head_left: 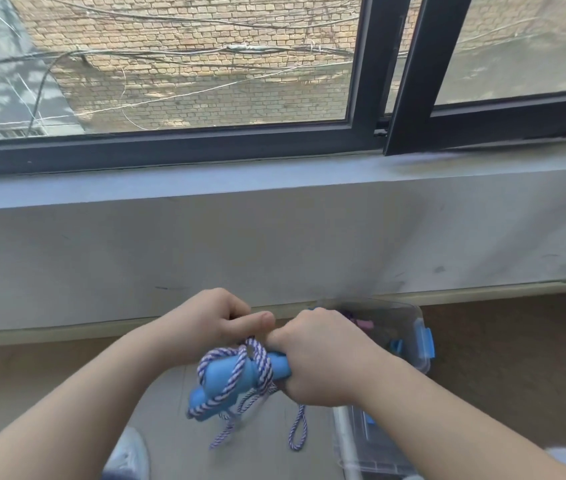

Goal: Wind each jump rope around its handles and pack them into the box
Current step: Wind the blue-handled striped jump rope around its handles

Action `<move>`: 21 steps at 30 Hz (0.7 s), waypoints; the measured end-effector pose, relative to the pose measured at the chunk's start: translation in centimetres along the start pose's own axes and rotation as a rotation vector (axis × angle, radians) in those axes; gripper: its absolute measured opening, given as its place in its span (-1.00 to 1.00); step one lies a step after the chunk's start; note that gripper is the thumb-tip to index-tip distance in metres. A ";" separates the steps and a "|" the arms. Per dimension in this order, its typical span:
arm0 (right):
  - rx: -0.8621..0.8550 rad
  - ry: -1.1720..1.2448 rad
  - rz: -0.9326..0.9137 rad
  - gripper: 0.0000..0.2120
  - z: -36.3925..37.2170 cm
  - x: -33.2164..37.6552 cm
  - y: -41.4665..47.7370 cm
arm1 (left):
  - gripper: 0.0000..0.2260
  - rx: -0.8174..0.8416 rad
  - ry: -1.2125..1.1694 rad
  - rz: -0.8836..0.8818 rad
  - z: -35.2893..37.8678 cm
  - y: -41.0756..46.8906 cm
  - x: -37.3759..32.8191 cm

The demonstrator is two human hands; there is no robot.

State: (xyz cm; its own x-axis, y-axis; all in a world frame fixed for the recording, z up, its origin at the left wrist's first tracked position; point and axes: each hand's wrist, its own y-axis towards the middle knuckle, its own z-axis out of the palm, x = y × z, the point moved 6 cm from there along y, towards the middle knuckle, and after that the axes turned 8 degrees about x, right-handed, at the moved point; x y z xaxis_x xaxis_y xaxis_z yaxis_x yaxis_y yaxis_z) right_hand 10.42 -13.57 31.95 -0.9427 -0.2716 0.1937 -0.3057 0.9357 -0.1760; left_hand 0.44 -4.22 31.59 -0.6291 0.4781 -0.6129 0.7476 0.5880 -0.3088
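Observation:
A jump rope with blue handles [221, 384] and a purple-and-white twisted cord [260, 365] hangs in front of me, the cord wrapped several times around the handles. My right hand [323, 362] grips the upper end of the handles. Just above the bundle, my left hand [212, 318] pinches the cord, thumb stretched toward the right hand. Loose loops of cord [298, 429] dangle below. A clear plastic box [416, 341] with blue latches stands on the floor behind my right hand, with pink and blue pieces inside, partly hidden.
A white wall and grey window sill [274, 181] rise straight ahead, with a dark-framed window above. The box's clear lid [371, 448] lies on the floor at lower right. My shoe [129, 455] shows at the bottom left on the brown floor.

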 end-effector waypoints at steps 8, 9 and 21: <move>-0.299 0.393 0.521 -0.88 -2.1 -5.7 -1.2 | -0.65 -0.143 -0.166 -0.005 1.5 -0.5 0.1; -0.269 0.398 0.594 -0.91 -1.9 -6.3 -1.4 | -0.63 -0.163 -0.054 0.040 1.8 -0.5 -0.6; 0.215 -0.048 0.255 -0.85 2.0 -2.3 -0.2 | -0.57 -0.422 0.457 0.303 0.2 -1.7 -3.3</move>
State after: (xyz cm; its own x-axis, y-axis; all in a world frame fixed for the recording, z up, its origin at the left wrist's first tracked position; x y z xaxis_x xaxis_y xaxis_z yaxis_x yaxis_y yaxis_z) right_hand 12.38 -13.54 29.57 -0.9961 -0.0499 0.0721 -0.0754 0.9074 -0.4134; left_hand 1.35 -6.95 33.99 -0.5011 0.8342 -0.2304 0.8163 0.5440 0.1944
